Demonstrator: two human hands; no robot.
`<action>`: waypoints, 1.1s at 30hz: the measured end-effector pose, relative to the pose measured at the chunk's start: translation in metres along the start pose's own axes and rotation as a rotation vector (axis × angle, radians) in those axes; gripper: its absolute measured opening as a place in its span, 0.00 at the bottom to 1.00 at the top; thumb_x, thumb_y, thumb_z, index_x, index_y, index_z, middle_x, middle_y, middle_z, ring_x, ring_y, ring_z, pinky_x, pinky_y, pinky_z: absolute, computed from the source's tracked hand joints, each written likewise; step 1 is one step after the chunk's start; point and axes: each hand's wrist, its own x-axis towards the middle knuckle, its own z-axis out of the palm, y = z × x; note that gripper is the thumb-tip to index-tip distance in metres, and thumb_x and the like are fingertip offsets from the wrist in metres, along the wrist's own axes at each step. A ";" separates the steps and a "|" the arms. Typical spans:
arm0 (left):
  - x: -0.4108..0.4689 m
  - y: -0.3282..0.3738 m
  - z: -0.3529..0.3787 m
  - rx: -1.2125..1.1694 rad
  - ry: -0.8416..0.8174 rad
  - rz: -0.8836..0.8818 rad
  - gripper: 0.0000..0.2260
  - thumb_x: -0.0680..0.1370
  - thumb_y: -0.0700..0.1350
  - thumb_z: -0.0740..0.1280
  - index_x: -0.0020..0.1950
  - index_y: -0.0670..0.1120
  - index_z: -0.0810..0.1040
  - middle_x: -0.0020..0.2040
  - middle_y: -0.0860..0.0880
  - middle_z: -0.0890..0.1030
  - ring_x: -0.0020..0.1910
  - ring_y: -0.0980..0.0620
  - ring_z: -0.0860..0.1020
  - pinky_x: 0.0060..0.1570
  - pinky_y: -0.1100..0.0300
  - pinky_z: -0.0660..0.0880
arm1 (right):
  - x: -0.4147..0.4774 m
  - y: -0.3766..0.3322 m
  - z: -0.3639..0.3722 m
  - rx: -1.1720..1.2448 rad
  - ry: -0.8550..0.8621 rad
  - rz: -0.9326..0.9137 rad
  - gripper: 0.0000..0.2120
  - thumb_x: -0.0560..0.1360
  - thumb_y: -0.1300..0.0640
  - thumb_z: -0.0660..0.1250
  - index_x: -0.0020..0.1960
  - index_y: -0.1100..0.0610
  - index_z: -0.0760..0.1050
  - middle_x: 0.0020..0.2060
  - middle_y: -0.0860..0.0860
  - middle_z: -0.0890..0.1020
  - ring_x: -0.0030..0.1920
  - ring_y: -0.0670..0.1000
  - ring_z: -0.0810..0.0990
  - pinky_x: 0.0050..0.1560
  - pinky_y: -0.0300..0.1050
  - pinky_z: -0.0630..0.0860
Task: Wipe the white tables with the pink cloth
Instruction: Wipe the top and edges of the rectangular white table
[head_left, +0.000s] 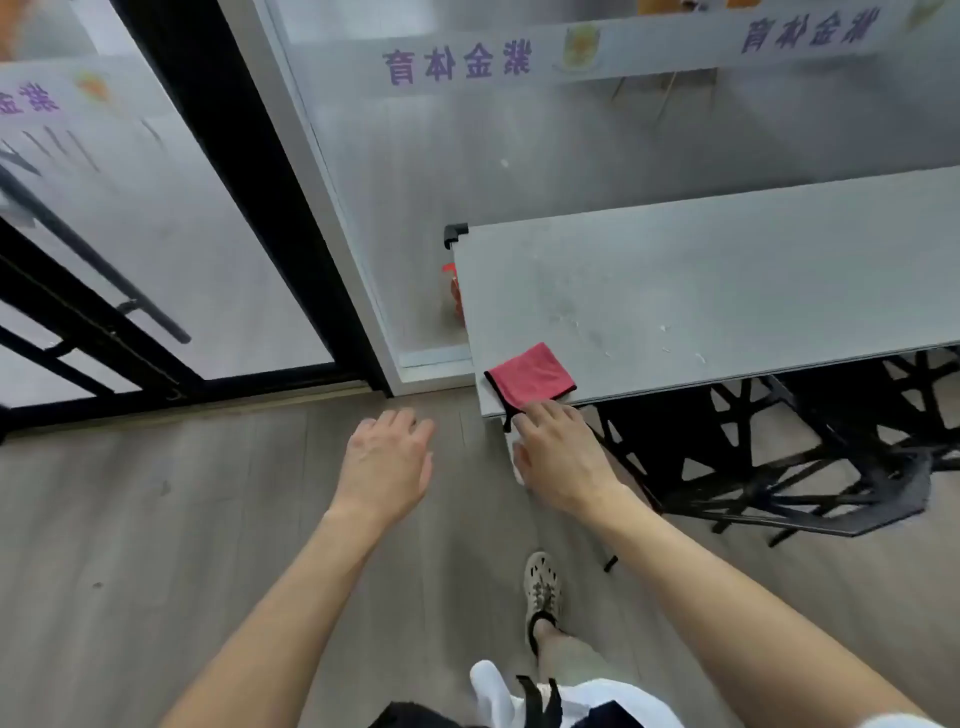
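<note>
- Nearest you, your foot in a pale shoe (543, 590) stands on the wood-look floor (156, 519), short of the surface's near-left corner.
- Your left hand (387, 460) hovers over the floor, left of the surface and apart from it. Its fingers are straight and relaxed, and it holds nothing.
- Your right hand (563, 457) reaches to that near-left corner, fingers stretched out and thumb spread away. The fingertips (545, 410) meet the near edge of the cloth, so the hand lies open rather than curled round it. You cannot tell whether it presses down.
- The pink cloth (530, 376) lies folded flat in a square on the near-left corner of the white surface (727, 280). A black-trimmed corner hangs just over the near edge.
- Past the cloth, white specks (662, 330) and faint smears dot the surface toward its near edge. Judging by these, the wiping has barely started: the cloth sits at one corner and nearly the whole top is left to cover.
- A black frame (779, 467) shows beneath the surface.
- At the far-left corner sits a black corner guard (455, 234). A red object (451, 291) is half hidden behind the left edge, against the frosted glass wall (519, 156).
- Only this one table shows; any others are out of view and, as far as you can judge, not yet wiped.
</note>
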 end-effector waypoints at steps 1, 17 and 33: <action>0.012 0.002 0.003 -0.007 -0.036 -0.001 0.12 0.78 0.51 0.73 0.59 0.48 0.83 0.52 0.48 0.80 0.50 0.43 0.80 0.50 0.48 0.78 | 0.008 0.011 0.008 0.012 -0.045 -0.007 0.08 0.76 0.57 0.67 0.54 0.57 0.80 0.55 0.53 0.81 0.59 0.58 0.79 0.59 0.55 0.76; 0.135 0.024 0.054 0.044 -0.435 0.039 0.28 0.77 0.54 0.76 0.75 0.51 0.72 0.66 0.49 0.78 0.65 0.45 0.77 0.62 0.50 0.76 | 0.126 0.073 0.167 0.143 -0.221 0.219 0.33 0.88 0.39 0.47 0.89 0.52 0.49 0.88 0.55 0.44 0.88 0.55 0.40 0.87 0.62 0.39; 0.323 0.013 0.105 -0.017 -0.484 0.060 0.72 0.63 0.69 0.84 0.88 0.49 0.39 0.89 0.43 0.41 0.88 0.41 0.41 0.86 0.42 0.50 | 0.114 0.253 0.130 0.032 -0.205 0.900 0.41 0.84 0.31 0.40 0.88 0.53 0.36 0.87 0.58 0.36 0.87 0.56 0.32 0.87 0.59 0.38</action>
